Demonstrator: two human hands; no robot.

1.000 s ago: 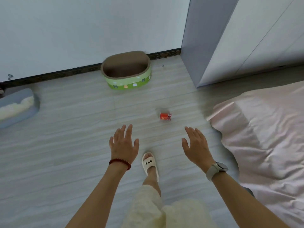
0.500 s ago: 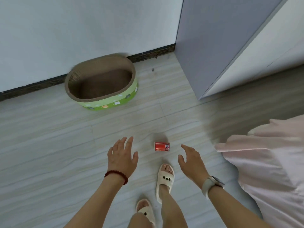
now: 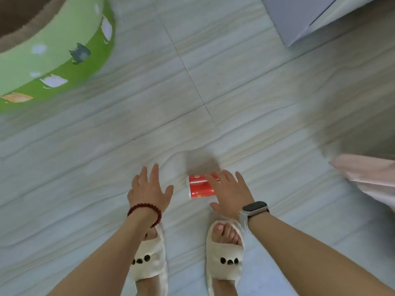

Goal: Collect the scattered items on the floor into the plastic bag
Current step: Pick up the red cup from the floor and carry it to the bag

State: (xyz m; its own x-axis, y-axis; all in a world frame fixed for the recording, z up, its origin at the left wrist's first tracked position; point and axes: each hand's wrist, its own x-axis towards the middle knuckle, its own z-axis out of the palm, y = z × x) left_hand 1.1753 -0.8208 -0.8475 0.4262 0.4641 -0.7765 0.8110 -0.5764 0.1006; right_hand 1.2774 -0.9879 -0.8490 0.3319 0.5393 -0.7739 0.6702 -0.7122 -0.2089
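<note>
Head view, looking straight down at the floor (image 3: 256, 86), pale tiles with a wood-grain streak. The can (image 3: 199, 186), red and white, lies on its side just ahead of the two feet. Right hand (image 3: 229, 193) is over it, palm down, fingers (image 3: 213, 180) straight and spread, covering the can's right end; whether they touch it, I cannot tell. Nothing is gripped there. A watch (image 3: 254, 210) with a grey band sits on that wrist.

Left hand (image 3: 149, 192) is just left of the can, apart from it, palm down too, fingers splayed and relaxed, holding nothing. A dark red bead bracelet (image 3: 145, 209) circles that wrist.

Below the hands, both feet in cream slippers (image 3: 224, 255) with three dark dots on each strap, toes pointing toward the can.

Top left, a green oval cat scratcher (image 3: 64, 50) with brown corrugated lining, well apart from the can, blurred. Top right, the corner of a grey-white cabinet (image 3: 303, 20). At the right edge, a fold of pink sheet (image 3: 367, 174) hangs in. No bag in view.
</note>
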